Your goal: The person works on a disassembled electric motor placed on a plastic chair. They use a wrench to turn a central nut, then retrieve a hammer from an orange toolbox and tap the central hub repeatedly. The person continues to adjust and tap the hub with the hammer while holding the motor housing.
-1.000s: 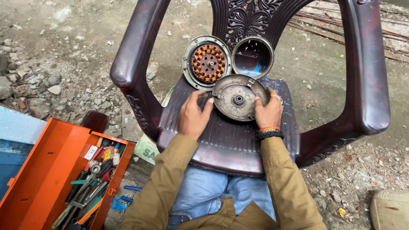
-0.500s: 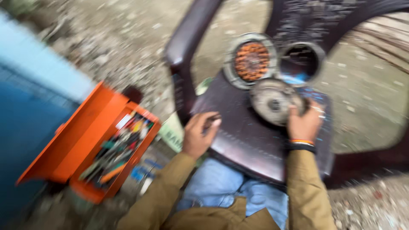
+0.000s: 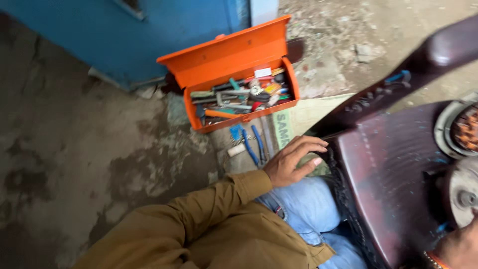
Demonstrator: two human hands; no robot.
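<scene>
left hand (image 3: pixel 291 164) off the round metal cover (image 3: pixel 463 192) since a second ago, now open and empty at chair seat (image 3: pixel 393 169) edge, orange toolbox (image 3: pixel 239 84) at 11 o'clock; cover at 3 o'clock by right hand (image 3: pixel 455 249), grip untellable.

An outdoor repair spot: open orange toolbox (image 3: pixel 239 79) of tools on cracked concrete ground (image 3: pixel 74 149).

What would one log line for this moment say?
left hand: open, off chair, near pliers | right hand: at motor cover | toolbox: open
</scene>
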